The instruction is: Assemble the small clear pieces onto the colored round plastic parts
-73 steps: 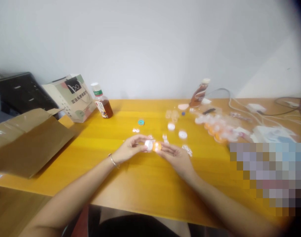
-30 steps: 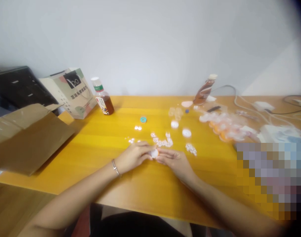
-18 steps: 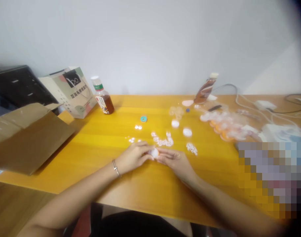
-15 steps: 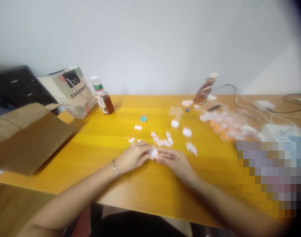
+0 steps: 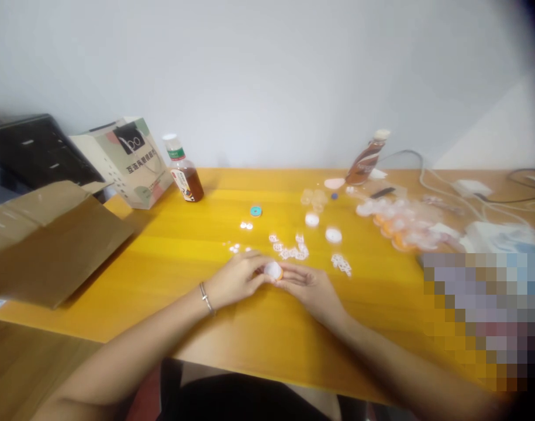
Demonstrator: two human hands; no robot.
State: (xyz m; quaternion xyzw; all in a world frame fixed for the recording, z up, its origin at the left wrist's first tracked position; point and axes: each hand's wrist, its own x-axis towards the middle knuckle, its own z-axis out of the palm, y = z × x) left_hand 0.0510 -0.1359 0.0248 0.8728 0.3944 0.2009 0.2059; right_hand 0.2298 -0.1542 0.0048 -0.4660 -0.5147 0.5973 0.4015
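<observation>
White-and-orange disc (image 5: 273,271) looks light, stiff, maybe slick, so edge grip's best; left hand (image 5: 237,280) and right hand (image 5: 313,288) both have fingers pinched round it.

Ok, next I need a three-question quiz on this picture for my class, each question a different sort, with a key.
1. Multiple choice. Where are the person's left hand and right hand?
A) far apart
B) together, holding a small round white-and-orange piece
C) out of view

2. True or false: the bracelet is worn on the right arm.

3. Fill in the missing word: the bottle nearest the printed paper bag has a ____ cap.

Key: 1. B; 2. False, the bracelet is on the left; 3. white.
</observation>
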